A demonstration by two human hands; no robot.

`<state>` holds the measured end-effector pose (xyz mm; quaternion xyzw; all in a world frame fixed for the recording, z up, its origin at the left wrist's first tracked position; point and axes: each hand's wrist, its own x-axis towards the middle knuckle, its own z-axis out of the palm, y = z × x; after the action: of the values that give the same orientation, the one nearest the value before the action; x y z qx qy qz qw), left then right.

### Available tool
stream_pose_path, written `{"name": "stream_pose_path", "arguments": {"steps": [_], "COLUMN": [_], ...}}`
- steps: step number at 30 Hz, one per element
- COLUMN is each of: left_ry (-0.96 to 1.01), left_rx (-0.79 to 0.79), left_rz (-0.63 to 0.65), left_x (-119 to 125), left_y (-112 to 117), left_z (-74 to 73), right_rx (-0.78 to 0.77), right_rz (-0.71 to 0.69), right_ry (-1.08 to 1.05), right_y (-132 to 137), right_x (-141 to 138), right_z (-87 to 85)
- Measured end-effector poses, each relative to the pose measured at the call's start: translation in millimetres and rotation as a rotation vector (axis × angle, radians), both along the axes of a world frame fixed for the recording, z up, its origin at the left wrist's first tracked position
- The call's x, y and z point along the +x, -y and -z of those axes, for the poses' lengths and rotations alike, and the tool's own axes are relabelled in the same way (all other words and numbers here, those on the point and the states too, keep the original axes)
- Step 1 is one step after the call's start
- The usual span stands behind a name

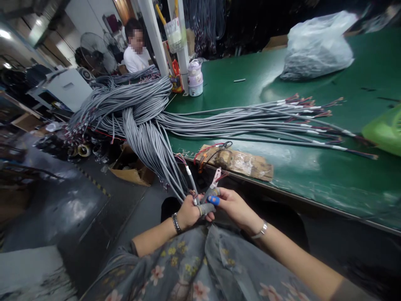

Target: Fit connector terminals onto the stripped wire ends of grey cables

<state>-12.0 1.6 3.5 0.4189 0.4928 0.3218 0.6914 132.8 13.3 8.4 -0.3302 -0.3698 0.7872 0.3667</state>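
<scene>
Close to my body, my left hand (191, 211) is closed around the end of a grey cable (191, 179), whose white-wrapped tip and thin coloured wires stick up past the fingers. Grey wrap covers one of its fingers. My right hand (236, 207) meets it, fingers pinched together, with a blue cover on the thumb. A pale pink tool with a hole in its end (216, 177) rises out of the right fingers, thin reddish wires beside it. What lies exactly between the fingertips is hidden. A big bundle of grey cables (147, 138) drapes off the table near my left hand.
On the green table (250, 83), stripped cable ends (282, 113) fan rightward. A wooden board (247, 163) lies at the front edge. Farther off are a plastic bag (318, 48), a lilac container (195, 78) and a green basket (384, 131). A person (136, 54) sits behind the cable pile.
</scene>
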Motion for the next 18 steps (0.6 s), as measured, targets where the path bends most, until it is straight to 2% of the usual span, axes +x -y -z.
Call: {"name": "stream_pose_path", "arguments": {"steps": [6,9,13,18], "left_ry": [0.109,0.122,0.094,0.018], "left_rx": [-0.042,-0.04,-0.017,-0.001], "left_rz": [-0.328,-0.404,-0.43,-0.347], "left_x": [7,12,13,10], "left_y": [0,-1,0,3], "left_z": [-5.2,-9.8,-6.3,4.0], "right_rx": [0.006,0.016,0.005,0.026], "right_rz": [0.152,0.167,0.179,0.065], "right_ry": [0.099,0.092,0.069,0.046], "right_y": [-6,-5,-4,-5], "right_x": [-2,-2,-4,-10], "right_z": [6.5,8.3,4.9,-1.3]}}
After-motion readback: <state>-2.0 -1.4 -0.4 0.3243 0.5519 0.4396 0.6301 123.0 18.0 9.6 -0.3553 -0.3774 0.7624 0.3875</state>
